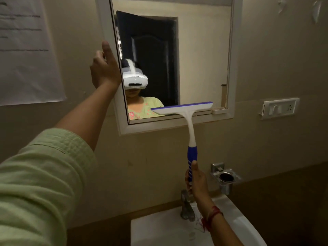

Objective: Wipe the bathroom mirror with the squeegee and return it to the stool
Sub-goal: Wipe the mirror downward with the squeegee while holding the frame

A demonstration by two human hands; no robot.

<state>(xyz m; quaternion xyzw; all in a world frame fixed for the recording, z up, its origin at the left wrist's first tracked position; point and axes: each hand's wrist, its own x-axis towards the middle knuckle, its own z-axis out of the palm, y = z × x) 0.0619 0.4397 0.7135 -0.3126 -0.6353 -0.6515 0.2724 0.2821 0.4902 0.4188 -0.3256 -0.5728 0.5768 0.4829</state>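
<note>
The white-framed bathroom mirror (200, 55) hangs on the wall ahead; its left edge stands out from the wall like a cabinet door. My left hand (104, 68) grips that left edge, thumb up along the frame. My right hand (195, 181) holds the blue grip of the squeegee (190, 119), a white tool with a blue-edged blade. The blade lies level across the mirror's lower right part, near the bottom frame. The stool is out of view.
A white sink (236, 226) with a metal tap (186, 205) sits below my right hand. A chrome holder (225, 177) is fixed to the wall at right, a switch plate (279, 108) above it. A paper sheet (28, 50) hangs at left.
</note>
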